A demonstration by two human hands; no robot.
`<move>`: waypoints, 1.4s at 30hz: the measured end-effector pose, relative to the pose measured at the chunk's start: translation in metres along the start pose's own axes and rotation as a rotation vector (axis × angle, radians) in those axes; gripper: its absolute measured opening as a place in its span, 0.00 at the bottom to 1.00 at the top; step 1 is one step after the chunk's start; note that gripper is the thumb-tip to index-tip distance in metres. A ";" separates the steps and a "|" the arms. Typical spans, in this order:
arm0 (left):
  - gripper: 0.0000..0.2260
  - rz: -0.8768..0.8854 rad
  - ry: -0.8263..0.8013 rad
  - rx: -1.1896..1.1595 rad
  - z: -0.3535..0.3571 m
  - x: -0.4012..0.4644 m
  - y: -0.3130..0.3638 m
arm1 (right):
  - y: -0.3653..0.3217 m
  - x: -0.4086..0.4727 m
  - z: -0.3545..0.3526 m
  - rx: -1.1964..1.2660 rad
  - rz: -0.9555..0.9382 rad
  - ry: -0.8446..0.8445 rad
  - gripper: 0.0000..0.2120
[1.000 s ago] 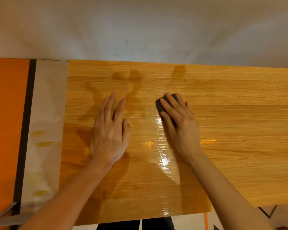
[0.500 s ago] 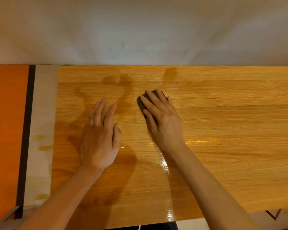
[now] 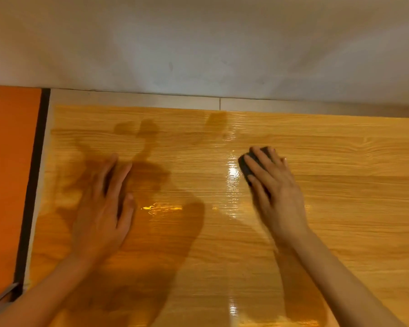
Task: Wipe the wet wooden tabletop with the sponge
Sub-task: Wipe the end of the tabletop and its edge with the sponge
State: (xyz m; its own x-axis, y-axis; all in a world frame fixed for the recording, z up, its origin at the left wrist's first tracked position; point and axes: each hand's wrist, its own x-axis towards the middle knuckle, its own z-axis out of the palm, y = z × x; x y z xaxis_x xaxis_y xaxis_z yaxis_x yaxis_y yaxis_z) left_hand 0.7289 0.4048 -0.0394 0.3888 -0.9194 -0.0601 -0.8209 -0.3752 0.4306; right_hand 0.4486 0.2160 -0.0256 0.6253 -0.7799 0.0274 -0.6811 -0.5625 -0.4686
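Sponge (image 3: 247, 164) slid rightward under right hand (image 3: 275, 185) fingers pressing flat, left hand (image 3: 102, 208) released, flat

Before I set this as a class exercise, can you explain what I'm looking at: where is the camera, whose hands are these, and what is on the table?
There is no machine here. A person wears a wide-angle camera on the head, so the view looks forward and down at their own two bare hands; that also explains the curved edges.

The surface is a wooden tabletop pushed towards a pale wall. The shiny streaks near the middle are a wet film catching the light.

The right hand lies on a small dark sponge, its fingers draped over the top and pressing it to the wood. Only the sponge's left and far edges show.

The left hand rests flat on the table with straight fingers and holds nothing. It looks blurred.

At the far left is an orange panel with a dark strip beside it.
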 end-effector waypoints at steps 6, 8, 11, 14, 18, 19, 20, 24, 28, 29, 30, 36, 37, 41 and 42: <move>0.26 -0.060 0.011 -0.025 -0.001 -0.002 0.004 | 0.011 0.060 0.005 0.070 0.286 0.181 0.18; 0.26 -0.041 0.023 -0.029 -0.002 0.000 0.005 | -0.013 0.017 0.015 0.071 0.150 0.113 0.18; 0.25 -0.018 0.037 -0.027 -0.002 0.003 0.005 | -0.020 -0.020 0.015 0.057 -0.048 -0.029 0.19; 0.25 -0.036 0.035 -0.027 -0.001 0.002 0.006 | -0.003 0.036 0.007 0.002 -0.012 0.009 0.18; 0.25 -0.058 0.035 -0.016 0.000 0.000 0.006 | -0.006 0.110 0.015 0.058 0.219 0.152 0.18; 0.25 -0.063 0.036 -0.025 0.000 0.000 0.008 | -0.011 0.108 0.018 0.080 0.239 0.157 0.18; 0.25 -0.062 0.039 -0.030 0.000 -0.001 0.008 | -0.016 0.097 0.020 0.100 0.226 0.150 0.19; 0.25 -0.053 0.048 -0.015 -0.001 0.000 0.007 | -0.037 0.009 0.021 0.080 0.021 0.013 0.20; 0.25 -0.027 0.047 0.000 -0.001 0.000 0.003 | -0.030 0.033 0.017 0.037 -0.034 -0.046 0.19; 0.25 -0.026 0.049 0.004 -0.001 0.000 0.003 | -0.029 0.057 0.020 0.033 -0.002 -0.016 0.19; 0.25 -0.028 0.052 0.007 -0.001 -0.001 0.003 | -0.031 0.081 0.022 0.045 0.044 0.024 0.19; 0.25 -0.044 0.049 -0.015 0.000 -0.002 0.001 | -0.058 0.043 0.035 0.107 0.035 0.032 0.19; 0.25 -0.040 0.036 -0.018 0.000 -0.002 0.001 | -0.064 0.017 0.036 0.105 0.008 0.000 0.19; 0.25 -0.019 0.027 -0.007 0.000 0.000 -0.001 | -0.065 0.032 0.041 0.040 -0.053 -0.063 0.19; 0.25 -0.018 0.024 -0.006 0.000 0.001 -0.001 | -0.066 0.058 0.044 0.021 -0.047 -0.043 0.19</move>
State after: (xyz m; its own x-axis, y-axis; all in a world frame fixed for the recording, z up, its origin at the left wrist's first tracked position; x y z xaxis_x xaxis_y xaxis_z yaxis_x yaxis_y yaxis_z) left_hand 0.7302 0.4047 -0.0395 0.4136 -0.9093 -0.0467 -0.8109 -0.3912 0.4352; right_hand 0.5467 0.2196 -0.0322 0.6728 -0.7397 0.0120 -0.6424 -0.5922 -0.4864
